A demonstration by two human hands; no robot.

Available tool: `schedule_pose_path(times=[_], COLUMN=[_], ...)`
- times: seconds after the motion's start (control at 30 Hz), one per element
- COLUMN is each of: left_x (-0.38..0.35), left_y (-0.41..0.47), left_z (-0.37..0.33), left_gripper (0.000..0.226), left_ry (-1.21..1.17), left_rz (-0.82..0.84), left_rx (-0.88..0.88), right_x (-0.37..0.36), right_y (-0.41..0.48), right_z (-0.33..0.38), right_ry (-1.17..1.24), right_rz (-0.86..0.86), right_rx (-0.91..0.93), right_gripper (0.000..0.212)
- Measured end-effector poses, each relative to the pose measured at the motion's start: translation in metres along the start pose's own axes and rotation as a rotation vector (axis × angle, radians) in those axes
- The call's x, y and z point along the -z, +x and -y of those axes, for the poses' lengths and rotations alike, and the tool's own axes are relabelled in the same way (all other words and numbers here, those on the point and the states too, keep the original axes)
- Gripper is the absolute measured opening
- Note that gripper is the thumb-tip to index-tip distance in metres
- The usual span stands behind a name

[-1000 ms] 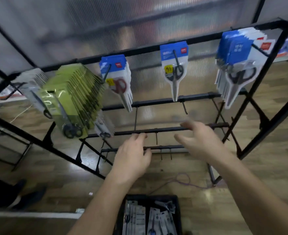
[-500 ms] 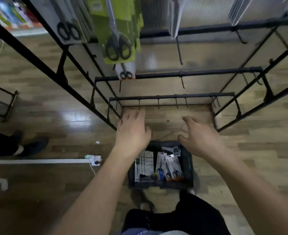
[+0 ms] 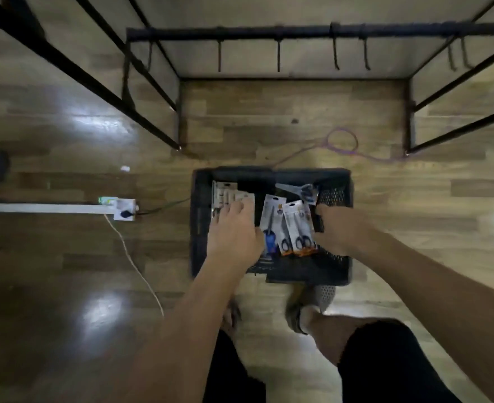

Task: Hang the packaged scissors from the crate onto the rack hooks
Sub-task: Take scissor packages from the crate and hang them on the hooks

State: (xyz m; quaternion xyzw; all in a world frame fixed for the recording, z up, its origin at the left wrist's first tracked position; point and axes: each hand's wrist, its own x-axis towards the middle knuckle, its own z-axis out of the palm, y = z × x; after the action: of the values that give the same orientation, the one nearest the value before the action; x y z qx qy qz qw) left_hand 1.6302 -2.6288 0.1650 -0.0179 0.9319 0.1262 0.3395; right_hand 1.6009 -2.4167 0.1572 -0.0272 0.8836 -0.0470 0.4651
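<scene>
while the packaged scissors (image 3: 296, 228) are lying in the black crate (image 3: 199, 228), both hands are being held down inside it. two packs with black handles and orange lower edges are lying side by side in the middle of the crate, slightly tilted, and a blue-handled pack (image 3: 269, 228) is lying just beside them on the left. a stack of white packs (image 3: 225, 193) is resting near the crate's left wall, and one more pair of scissors (image 3: 296, 189) is lying across the far right corner.

the left hand (image 3: 234, 231) is being held over the white packs, with its fingers (image 3: 241, 206) stretched forward and resting on top of them. the right hand (image 3: 338, 231) is being held in the crate's right half, just beside the orange-edged packs. its fingers are being hidden beneath it, so it cannot be told whether anything is being gripped.

the crate is standing on a wooden floor (image 3: 65, 141), just in front of the person's shoe (image 3: 322, 296). beyond it the black rack (image 3: 298, 33) is being viewed from above, with its hooks (image 3: 278, 56) hanging from the near bar. a purple cable (image 3: 341, 139) is lying looped on the floor between rack and crate. a white power strip (image 3: 125, 209) is lying well to the left, with a white cord (image 3: 135, 266) trailing from it.
</scene>
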Motion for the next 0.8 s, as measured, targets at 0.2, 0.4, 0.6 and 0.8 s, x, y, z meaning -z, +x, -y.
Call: schedule_pose_path(times=[0.2,0.4,0.6,0.8], left_x=[-0.201,-0.337,-0.383,-0.375], left_y=[0.174,0.314,0.368,0.368], left_z=[0.042,0.069,0.064,0.063], left_gripper=[0.055,0.057,0.089,0.092], left_ry=[0.100,-0.059,-0.105,-0.547], left_rz=[0.149,0.215,0.002,-0.024], left_rx=[-0.020,-0.052,-0.051,0.081], right_x=[-0.161,-0.244,-0.223,-0.203], right_y=[0.206,0.375,0.440,0.446], right_z=[-0.036,-0.059,-0.078,-0.083], right_ry=[-0.036,-0.116,-0.173,-0.208], right_rz=[0.162,-0.058,-0.024,0.119], right_rx=[0.008,0.130,0.179,0.144], right_gripper=[0.064,0.069,0.074,0.043])
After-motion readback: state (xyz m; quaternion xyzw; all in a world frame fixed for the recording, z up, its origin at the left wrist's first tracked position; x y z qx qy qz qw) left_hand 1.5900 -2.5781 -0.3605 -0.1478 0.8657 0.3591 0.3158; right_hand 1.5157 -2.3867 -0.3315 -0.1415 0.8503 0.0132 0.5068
